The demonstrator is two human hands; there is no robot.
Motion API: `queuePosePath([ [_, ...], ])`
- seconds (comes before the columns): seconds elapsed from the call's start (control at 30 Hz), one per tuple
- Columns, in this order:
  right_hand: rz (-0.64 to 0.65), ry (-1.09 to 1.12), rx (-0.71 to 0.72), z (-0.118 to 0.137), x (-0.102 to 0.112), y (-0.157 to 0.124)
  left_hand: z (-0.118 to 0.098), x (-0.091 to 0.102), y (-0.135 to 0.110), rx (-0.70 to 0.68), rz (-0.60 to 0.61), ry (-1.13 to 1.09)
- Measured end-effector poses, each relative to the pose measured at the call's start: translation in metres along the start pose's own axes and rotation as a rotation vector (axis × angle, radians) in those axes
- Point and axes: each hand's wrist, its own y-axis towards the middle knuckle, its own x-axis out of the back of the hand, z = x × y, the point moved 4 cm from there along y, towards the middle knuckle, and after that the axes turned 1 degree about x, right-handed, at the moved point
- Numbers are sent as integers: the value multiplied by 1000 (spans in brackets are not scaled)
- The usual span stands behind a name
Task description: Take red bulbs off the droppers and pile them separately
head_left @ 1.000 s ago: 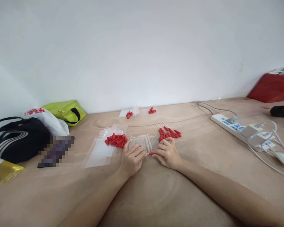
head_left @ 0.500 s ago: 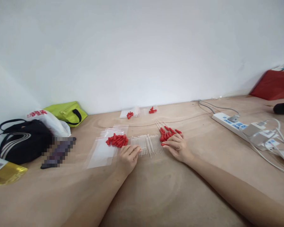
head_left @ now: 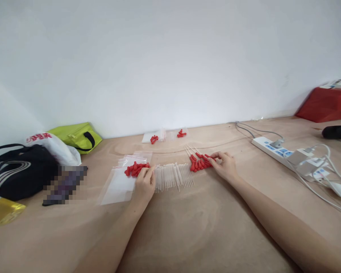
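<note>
My left hand (head_left: pixel 145 182) is closed at the left end of a row of thin, pale tubes (head_left: pixel 170 177), beside a pile of red bulb-shaped caps (head_left: pixel 135 169). What its fingertips pinch, if anything, is too small to make out. Flat clear zip bags (head_left: pixel 118 187) lie under and around that pile. On the right, a cluster of red caps (head_left: pixel 197 165) lies on the table, some with thin tubes pointing toward the wall. My right hand (head_left: pixel 225 165) pinches a red cap (head_left: pixel 213 159) at this cluster's right edge.
Two small bags with red caps (head_left: pixel 154 139) lie near the wall. A white power strip (head_left: pixel 272 147) with plugs and cables is to the right. Left are a black bag (head_left: pixel 25 170), a white plastic bag (head_left: pixel 55 148) and a lime-green bag (head_left: pixel 76 136).
My left hand has shifted left from the tubes toward the pile of caps. My right hand has moved up and right to the cluster's outer edge. The view has turned slightly.
</note>
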Motion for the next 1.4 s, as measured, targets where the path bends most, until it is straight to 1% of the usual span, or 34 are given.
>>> queuePosePath([
  [0.07,55,-31,25,4,-3,-1,3,0,-1,15,7,17],
  [0.13,83,-53,43,9,-6,-2,3,-1,-3,23,42,4],
  [0.27,117,-92,58,12,-8,-1,2,-4,-8,61,137,-88],
  [0.33,114,-114,36,11,-7,3,0,-4,-9,87,158,-131],
  [0.4,118,-154,-20,9,-7,9,-1,-3,-9,111,164,-154],
  [0.47,156,-213,-107,8,-9,17,-1,-1,-9,135,160,-140],
  [0.6,309,-309,-285,6,-18,33,2,1,-9,172,156,-96],
  [0.7,424,-329,-349,6,-26,40,5,0,-9,191,167,-108],
  [0.8,511,-327,-392,5,-30,44,6,0,-9,167,134,-103],
  [0.9,534,-319,-439,4,-28,48,5,2,-7,114,75,-77],
  [1.0,494,-321,-459,6,-20,49,3,6,-5,75,38,-53],
  [1.07,402,-304,-394,11,-12,48,1,8,-3,45,26,-38],
  [1.1,338,-273,-324,17,-9,45,-1,10,-2,28,23,-30],
  [1.17,212,-178,-122,32,-3,34,-6,11,-1,-4,29,-18],
  [1.2,174,-122,-3,41,-2,24,-10,12,0,-19,34,-11],
  [1.27,140,-63,248,60,-3,1,-18,11,1,-54,48,1],
  [1.33,110,-50,484,77,-7,-25,-27,10,1,-105,59,10],
  [1.4,73,-56,632,87,-11,-45,-35,8,0,-141,66,23],
])
